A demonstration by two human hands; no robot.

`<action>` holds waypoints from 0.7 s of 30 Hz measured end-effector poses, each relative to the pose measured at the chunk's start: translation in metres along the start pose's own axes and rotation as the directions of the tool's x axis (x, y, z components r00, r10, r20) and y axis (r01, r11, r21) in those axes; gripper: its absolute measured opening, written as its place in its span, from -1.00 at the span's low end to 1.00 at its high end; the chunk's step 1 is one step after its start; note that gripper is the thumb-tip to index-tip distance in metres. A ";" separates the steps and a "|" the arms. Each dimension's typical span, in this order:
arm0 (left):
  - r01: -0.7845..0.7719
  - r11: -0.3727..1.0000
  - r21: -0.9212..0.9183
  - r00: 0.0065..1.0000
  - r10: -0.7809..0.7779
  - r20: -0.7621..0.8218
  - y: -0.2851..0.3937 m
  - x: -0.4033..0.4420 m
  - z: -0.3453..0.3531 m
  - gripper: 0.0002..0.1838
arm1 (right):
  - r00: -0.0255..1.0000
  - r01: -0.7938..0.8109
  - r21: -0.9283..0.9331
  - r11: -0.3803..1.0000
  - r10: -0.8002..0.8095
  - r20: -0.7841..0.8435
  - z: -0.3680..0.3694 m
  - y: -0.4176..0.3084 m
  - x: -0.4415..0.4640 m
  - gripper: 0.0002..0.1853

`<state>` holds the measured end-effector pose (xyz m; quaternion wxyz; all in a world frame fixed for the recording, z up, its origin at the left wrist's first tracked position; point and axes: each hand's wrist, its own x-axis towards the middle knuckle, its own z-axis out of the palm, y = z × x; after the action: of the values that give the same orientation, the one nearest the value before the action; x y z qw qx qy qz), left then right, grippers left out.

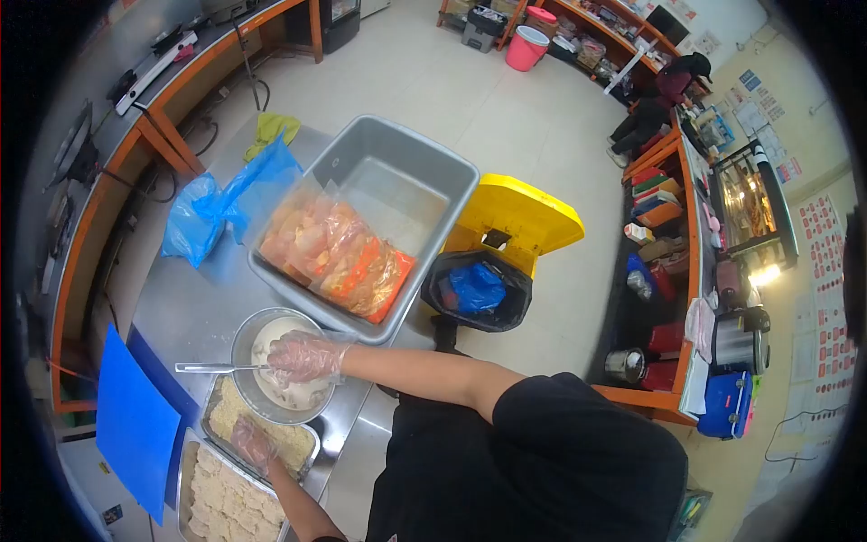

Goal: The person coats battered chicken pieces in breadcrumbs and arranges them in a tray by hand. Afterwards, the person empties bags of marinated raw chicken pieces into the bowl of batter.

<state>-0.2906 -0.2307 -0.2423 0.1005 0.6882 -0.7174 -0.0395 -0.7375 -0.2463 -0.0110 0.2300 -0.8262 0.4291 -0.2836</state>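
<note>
The breading work appeared well advanced, but not finished. Toward the bench's (194, 312) left end, coated pieces (230, 503) covered the visible part of a metal tray (186, 470). Much raw chicken (307, 239) was in plastic inside the grey tub (397, 181), farther right along the near edge, so probably a good part was left to coat. The gloved right hand (305, 358), with fingers curled, was over the bowl (291, 416) of pale batter, beside a metal utensil (206, 368); the gloved left hand (253, 443) touched the crumbs (291, 441). Whether either hand was clamped on something, I could not tell.
</note>
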 end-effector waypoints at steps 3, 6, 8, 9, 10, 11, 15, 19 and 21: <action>-0.058 0.780 0.624 0.988 -0.045 0.148 0.011 -0.001 -0.043 -0.40 | 0.997 0.055 0.002 0.999 -0.054 -0.055 0.007 0.003 0.000 -0.67; 0.205 0.808 0.552 0.967 -0.255 0.015 0.026 0.014 -0.096 -0.42 | 0.991 0.079 0.024 0.997 -0.076 -0.110 0.003 0.001 -0.001 -0.68; 0.340 0.884 0.322 0.930 -0.266 -0.253 0.052 0.017 -0.132 -0.50 | 0.979 0.105 0.063 0.992 -0.092 -0.182 0.013 0.007 -0.002 -0.68; 0.336 0.918 0.210 0.896 -0.242 -0.373 0.074 0.018 -0.154 -0.54 | 0.986 0.081 0.090 0.993 -0.067 -0.153 0.014 0.006 0.000 -0.67; 0.289 0.951 0.112 0.864 -0.208 -0.459 0.103 0.017 -0.174 -0.57 | 0.992 0.056 0.117 0.992 -0.042 -0.122 0.014 0.006 0.000 -0.66; 0.217 0.976 0.029 0.840 -0.171 -0.515 0.136 0.013 -0.192 -0.61 | 0.996 0.032 0.145 0.989 -0.019 -0.090 0.014 0.006 0.001 -0.66; -0.211 0.945 -0.251 0.912 0.098 -0.398 0.321 -0.017 -0.229 -0.74 | 0.973 0.060 0.217 0.974 -0.009 -0.231 0.021 0.003 0.000 -0.69; -0.672 0.390 -0.630 0.628 0.752 -0.203 0.563 -0.008 -0.266 -0.82 | 0.915 0.165 0.175 0.971 -0.084 -0.395 0.031 -0.001 -0.020 -0.71; -0.739 0.165 -0.653 0.341 0.928 -0.152 0.676 -0.003 -0.285 -0.82 | 0.960 0.124 0.246 0.961 -0.054 -0.274 0.023 -0.005 -0.028 -0.70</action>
<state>-0.8964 -0.1714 0.1677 0.2213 0.0786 -0.9218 -0.3083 -0.7324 -0.2169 -0.0329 0.2644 -0.7620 0.3769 -0.4554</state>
